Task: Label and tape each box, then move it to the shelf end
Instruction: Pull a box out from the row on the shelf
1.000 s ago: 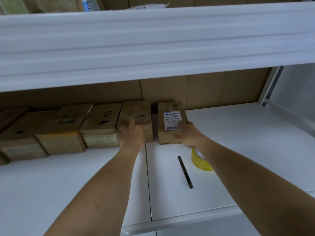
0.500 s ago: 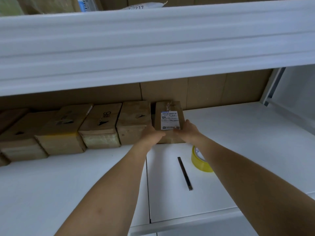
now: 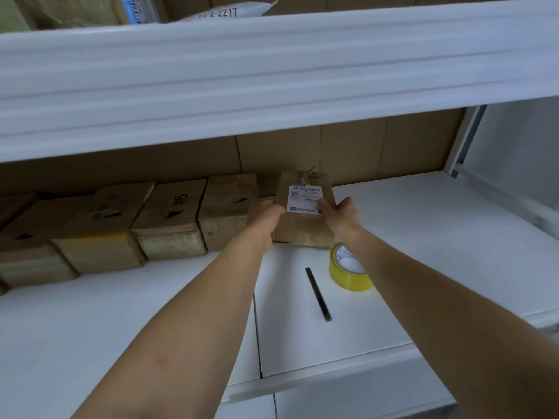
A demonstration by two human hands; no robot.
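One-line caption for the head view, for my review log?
Both hands, left hand and right hand, hold the labelled box beside the box row.

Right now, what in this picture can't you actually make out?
- Label text: too small and blurred in the head view.
- Tape roll: right side hidden by the right forearm.
- Leftmost boxes: cut off by the frame edge.
- Box left face: covered by the left hand.

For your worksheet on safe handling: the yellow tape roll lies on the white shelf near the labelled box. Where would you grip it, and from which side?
The yellow tape roll lies roughly flat with its open core facing up. Come from above, probably with the right hand nearest it: thumb inside the core, fingers on the outer wall. The right forearm hides its right edge.
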